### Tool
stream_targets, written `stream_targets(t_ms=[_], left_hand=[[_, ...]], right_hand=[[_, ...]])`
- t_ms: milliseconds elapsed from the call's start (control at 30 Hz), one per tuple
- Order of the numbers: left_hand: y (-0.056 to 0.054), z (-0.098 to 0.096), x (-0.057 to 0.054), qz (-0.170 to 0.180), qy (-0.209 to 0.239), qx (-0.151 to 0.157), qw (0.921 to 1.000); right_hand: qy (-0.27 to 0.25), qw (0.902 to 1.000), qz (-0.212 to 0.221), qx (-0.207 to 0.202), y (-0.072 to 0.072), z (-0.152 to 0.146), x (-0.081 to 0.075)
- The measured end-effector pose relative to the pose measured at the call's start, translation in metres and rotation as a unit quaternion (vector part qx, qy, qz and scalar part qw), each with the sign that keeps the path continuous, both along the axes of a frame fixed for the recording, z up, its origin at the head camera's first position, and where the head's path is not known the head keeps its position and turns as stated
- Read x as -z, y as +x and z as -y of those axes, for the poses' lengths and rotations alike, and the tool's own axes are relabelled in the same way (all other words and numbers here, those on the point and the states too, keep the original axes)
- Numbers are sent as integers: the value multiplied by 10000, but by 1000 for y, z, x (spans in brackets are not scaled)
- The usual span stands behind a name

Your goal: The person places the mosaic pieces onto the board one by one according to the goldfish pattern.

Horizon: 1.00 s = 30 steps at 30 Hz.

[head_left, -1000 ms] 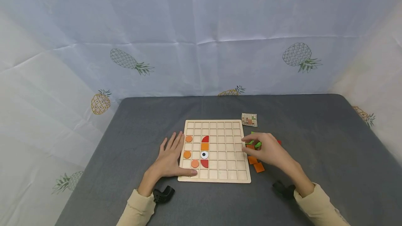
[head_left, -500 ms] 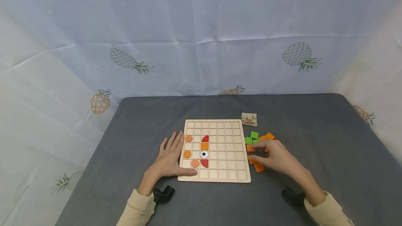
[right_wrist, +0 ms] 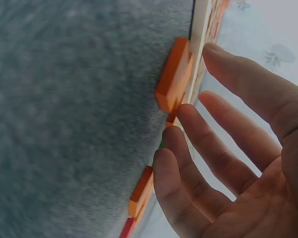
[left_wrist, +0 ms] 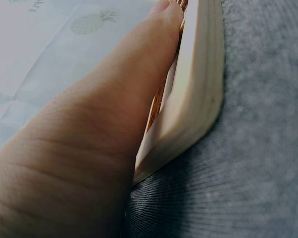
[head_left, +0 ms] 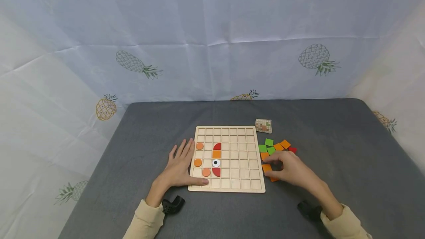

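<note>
A wooden grid board (head_left: 244, 158) lies on the table. My left hand (head_left: 177, 170) rests spread against its left edge, the thumb over the lower left corner. On the board sit several orange round pieces (head_left: 197, 162), red quarter-circles (head_left: 216, 172), an orange square (head_left: 216, 154) and a black-and-white eye piece (head_left: 216, 163). Right of the board, my right hand (head_left: 292, 167) is over loose orange square tiles (head_left: 266, 168), thumb and fingers apart. In the right wrist view its fingers bend loosely near an orange tile (right_wrist: 174, 74), holding nothing.
Green square tiles (head_left: 269, 142), more orange tiles (head_left: 285, 144) and a red piece (head_left: 292, 149) lie beyond the right hand. A small pattern card (head_left: 263, 126) lies at the board's upper right corner. A pineapple-print cloth (head_left: 212, 47) hangs behind the grey table (head_left: 159, 121).
My right hand has drawn back from the board's right edge to over the loose tiles, uncovering the green tiles and red piece. The left hand and the pieces on the board stay put.
</note>
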<state>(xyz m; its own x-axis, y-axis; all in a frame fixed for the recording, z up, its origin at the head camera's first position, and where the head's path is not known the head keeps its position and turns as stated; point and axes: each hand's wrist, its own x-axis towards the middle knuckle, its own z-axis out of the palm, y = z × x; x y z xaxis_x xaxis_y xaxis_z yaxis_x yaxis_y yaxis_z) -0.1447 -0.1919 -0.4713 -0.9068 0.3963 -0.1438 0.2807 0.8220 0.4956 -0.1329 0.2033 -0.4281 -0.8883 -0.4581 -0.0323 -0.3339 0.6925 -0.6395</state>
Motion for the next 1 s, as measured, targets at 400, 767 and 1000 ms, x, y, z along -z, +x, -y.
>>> stream_targets(t_ms=[400,767,1000], left_hand=[[-2,-1,-1,-5,-60,6,10000],[-2,-1,0,-39,-78,15,10000],[-2,-1,-1,-28,-47,28,10000]], right_hand=[[210,9996,1,206,-2,3,6],[169,9996,154,192,-3,5,6],[272,9995,-60,159,-4,5,6]])
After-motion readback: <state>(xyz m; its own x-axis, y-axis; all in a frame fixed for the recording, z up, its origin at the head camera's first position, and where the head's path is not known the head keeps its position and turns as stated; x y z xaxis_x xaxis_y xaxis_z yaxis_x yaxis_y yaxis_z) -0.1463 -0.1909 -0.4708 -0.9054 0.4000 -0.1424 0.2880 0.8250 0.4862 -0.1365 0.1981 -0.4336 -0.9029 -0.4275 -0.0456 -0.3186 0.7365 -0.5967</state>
